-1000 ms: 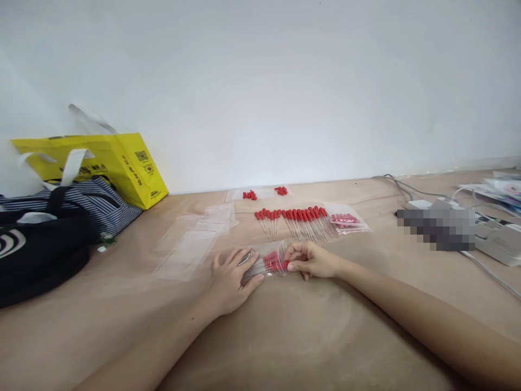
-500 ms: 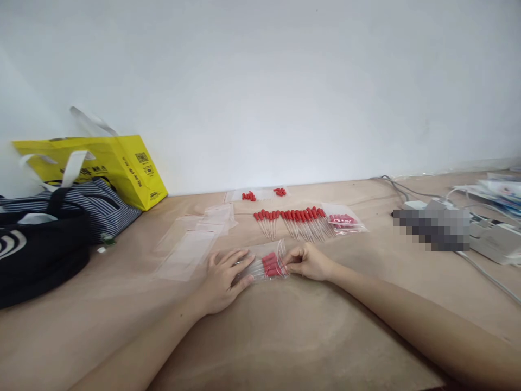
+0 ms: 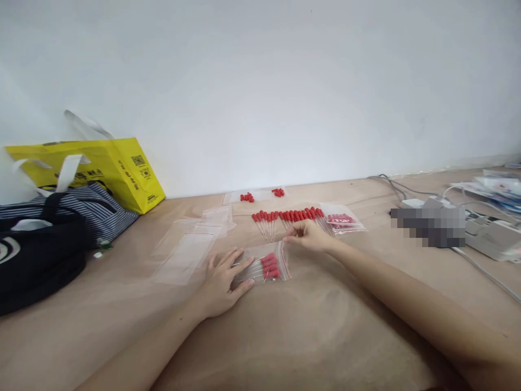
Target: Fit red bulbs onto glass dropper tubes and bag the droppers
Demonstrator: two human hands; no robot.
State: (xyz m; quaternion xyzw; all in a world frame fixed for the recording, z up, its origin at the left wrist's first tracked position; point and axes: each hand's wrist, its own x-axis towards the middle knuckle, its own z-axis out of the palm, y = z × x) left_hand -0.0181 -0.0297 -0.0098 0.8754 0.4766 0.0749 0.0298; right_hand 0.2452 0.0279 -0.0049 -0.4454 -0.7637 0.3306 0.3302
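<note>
A clear zip bag (image 3: 260, 263) with several red-headed sticks (image 3: 270, 266) inside lies flat before me. My left hand (image 3: 224, 279) rests on the bag's left end with its fingers spread. At the bag's upper right corner, by the red seal line, my right hand (image 3: 305, 235) pinches the edge between thumb and forefinger. Behind it, loose red-headed sticks (image 3: 301, 215) lie in a row, partly hidden by that hand. To their right is another clear bag (image 3: 344, 218) with red heads inside.
Flat clear bags (image 3: 185, 255) lie at the left; small red pieces (image 3: 247, 197) rest on clear plastic near the wall. A yellow bag (image 3: 142, 184) and a dark bag (image 3: 40, 260) stand far left. Chargers (image 3: 492, 237), cables and packets are at the right.
My right hand has moved up along the bag's open end, from its middle to the upper corner. The bag's right end now lies flatter. My left hand has stayed in place.
</note>
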